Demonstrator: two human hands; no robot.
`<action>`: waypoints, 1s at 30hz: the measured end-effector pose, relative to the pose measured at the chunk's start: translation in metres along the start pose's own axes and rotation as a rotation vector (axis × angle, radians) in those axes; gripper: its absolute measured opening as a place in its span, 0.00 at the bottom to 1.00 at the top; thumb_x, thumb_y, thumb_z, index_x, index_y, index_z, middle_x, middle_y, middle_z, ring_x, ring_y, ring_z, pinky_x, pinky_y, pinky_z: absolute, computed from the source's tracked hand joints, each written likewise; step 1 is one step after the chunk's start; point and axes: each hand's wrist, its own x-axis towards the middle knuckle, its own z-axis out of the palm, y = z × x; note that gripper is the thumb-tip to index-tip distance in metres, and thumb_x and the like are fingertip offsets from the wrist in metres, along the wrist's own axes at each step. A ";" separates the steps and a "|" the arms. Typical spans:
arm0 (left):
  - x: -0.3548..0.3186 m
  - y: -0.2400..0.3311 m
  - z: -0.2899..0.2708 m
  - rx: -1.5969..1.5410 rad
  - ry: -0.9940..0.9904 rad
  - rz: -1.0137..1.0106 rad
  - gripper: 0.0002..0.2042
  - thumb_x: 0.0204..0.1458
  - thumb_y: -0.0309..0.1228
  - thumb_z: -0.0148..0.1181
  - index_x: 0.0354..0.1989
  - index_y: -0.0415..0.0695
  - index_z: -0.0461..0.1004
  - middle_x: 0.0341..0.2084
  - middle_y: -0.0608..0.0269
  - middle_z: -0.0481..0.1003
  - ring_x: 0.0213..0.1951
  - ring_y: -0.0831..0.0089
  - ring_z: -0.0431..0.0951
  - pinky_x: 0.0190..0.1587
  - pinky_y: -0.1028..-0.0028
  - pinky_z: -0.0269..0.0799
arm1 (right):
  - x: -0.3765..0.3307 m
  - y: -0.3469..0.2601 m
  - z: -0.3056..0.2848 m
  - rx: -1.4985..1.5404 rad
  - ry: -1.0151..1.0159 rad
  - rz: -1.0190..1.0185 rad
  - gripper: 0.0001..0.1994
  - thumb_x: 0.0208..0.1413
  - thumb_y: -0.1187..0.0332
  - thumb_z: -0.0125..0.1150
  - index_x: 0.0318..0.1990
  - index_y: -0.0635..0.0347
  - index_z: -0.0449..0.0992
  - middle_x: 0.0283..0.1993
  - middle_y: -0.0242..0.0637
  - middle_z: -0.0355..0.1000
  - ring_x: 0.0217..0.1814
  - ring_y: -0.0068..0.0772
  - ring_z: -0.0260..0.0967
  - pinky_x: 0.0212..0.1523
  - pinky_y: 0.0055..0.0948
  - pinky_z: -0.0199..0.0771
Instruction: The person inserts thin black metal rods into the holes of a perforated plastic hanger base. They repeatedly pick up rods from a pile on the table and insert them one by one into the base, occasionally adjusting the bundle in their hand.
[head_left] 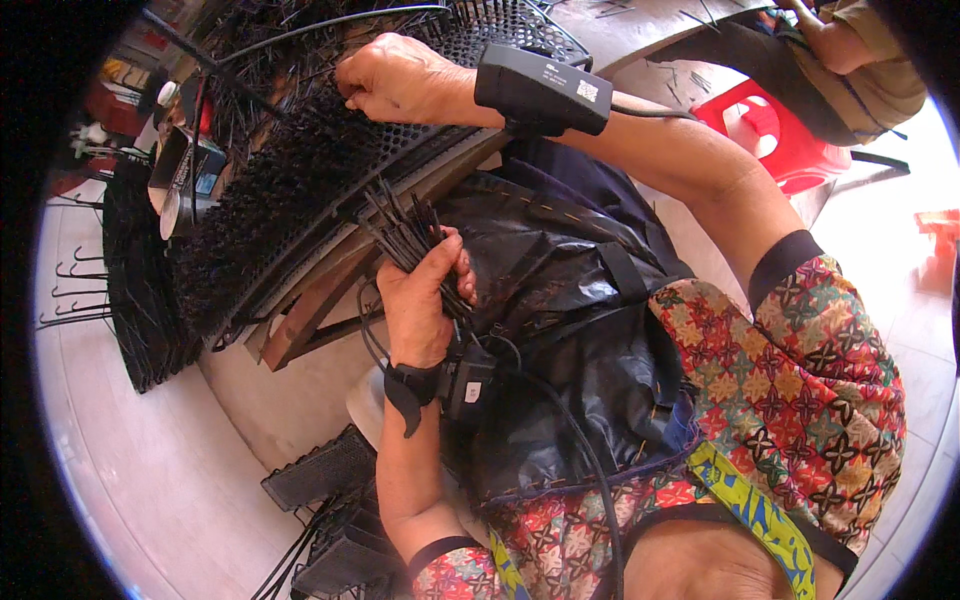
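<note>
My left hand [415,305] is wrapped round a bundle of thin black strips [392,220], their ends sticking out past the thumb toward the work table. Beyond it, my right hand [400,82] is closed, its fingers curled down over a black perforated panel [490,35]. Whatever those fingertips grip is hidden. Just below and left of the right hand, a dense row of dark, bristle-like pieces [290,160] covers the panel. A black box-shaped device [543,88] is strapped to my right wrist, and a smaller one [468,382] sits at the left wrist.
A brown table frame [320,310] supports the work. Black panels with wire hooks [150,280] stand at the left; more black pieces [325,470] lie low on the floor. A red stool [775,135] and another person's arm [840,40] are at upper right. A cable [575,430] crosses my black apron.
</note>
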 end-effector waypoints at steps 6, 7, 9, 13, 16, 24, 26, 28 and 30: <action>0.001 -0.002 0.000 -0.059 -0.030 0.007 0.06 0.48 0.26 0.58 0.33 0.38 0.70 0.17 0.63 0.69 0.15 0.76 0.68 0.18 0.78 0.64 | 0.002 0.000 0.001 0.033 -0.092 -0.069 0.06 0.43 0.71 0.60 0.23 0.64 0.72 0.24 0.44 0.72 0.30 0.46 0.72 0.31 0.36 0.71; 0.002 -0.003 0.000 -0.059 -0.028 0.006 0.06 0.48 0.26 0.58 0.33 0.38 0.70 0.17 0.63 0.69 0.15 0.76 0.68 0.18 0.78 0.64 | 0.003 0.000 0.001 0.037 -0.088 -0.107 0.07 0.42 0.69 0.60 0.23 0.64 0.71 0.24 0.44 0.72 0.30 0.48 0.71 0.30 0.38 0.71; 0.002 -0.003 -0.001 -0.041 -0.032 0.005 0.07 0.49 0.27 0.57 0.34 0.39 0.69 0.18 0.64 0.69 0.15 0.77 0.67 0.18 0.78 0.63 | 0.004 -0.002 0.002 0.002 -0.081 -0.105 0.08 0.42 0.68 0.61 0.23 0.64 0.71 0.23 0.44 0.71 0.29 0.49 0.70 0.29 0.39 0.70; 0.002 -0.002 -0.001 -0.006 -0.037 -0.002 0.07 0.51 0.28 0.55 0.36 0.40 0.68 0.18 0.65 0.67 0.16 0.77 0.65 0.18 0.77 0.61 | 0.003 -0.007 -0.002 -0.085 -0.096 -0.138 0.12 0.45 0.64 0.59 0.23 0.65 0.70 0.22 0.46 0.70 0.28 0.49 0.70 0.27 0.40 0.69; 0.003 0.000 0.000 -0.063 -0.014 -0.020 0.08 0.48 0.27 0.58 0.35 0.39 0.69 0.17 0.64 0.68 0.15 0.76 0.67 0.17 0.78 0.63 | -0.004 -0.014 -0.007 -0.164 -0.081 -0.065 0.17 0.48 0.56 0.58 0.24 0.65 0.70 0.21 0.46 0.69 0.27 0.50 0.69 0.25 0.40 0.69; -0.002 0.000 0.005 -0.007 -0.033 0.046 0.09 0.48 0.27 0.57 0.36 0.38 0.68 0.17 0.63 0.67 0.15 0.76 0.66 0.17 0.77 0.61 | -0.084 -0.047 -0.033 0.914 -0.329 0.671 0.21 0.43 0.54 0.66 0.30 0.70 0.76 0.20 0.36 0.71 0.21 0.25 0.69 0.22 0.24 0.69; -0.002 0.003 0.009 0.021 -0.056 0.079 0.10 0.47 0.26 0.58 0.36 0.36 0.69 0.17 0.62 0.69 0.15 0.75 0.68 0.17 0.78 0.64 | -0.094 -0.057 -0.026 1.025 -0.357 0.749 0.15 0.43 0.64 0.66 0.31 0.71 0.75 0.20 0.37 0.71 0.21 0.22 0.67 0.20 0.23 0.66; -0.004 0.005 0.017 0.037 -0.025 0.074 0.09 0.48 0.26 0.57 0.36 0.35 0.69 0.18 0.61 0.70 0.16 0.74 0.69 0.17 0.78 0.64 | -0.102 -0.059 -0.026 0.968 -0.283 0.712 0.13 0.44 0.67 0.64 0.30 0.72 0.75 0.19 0.35 0.70 0.20 0.20 0.65 0.20 0.23 0.64; 0.001 0.009 0.027 0.056 -0.016 0.083 0.09 0.48 0.26 0.57 0.36 0.35 0.69 0.19 0.60 0.71 0.16 0.74 0.70 0.17 0.78 0.65 | -0.103 -0.053 -0.029 0.962 -0.203 0.703 0.13 0.45 0.66 0.63 0.28 0.72 0.75 0.19 0.35 0.70 0.21 0.21 0.64 0.21 0.24 0.63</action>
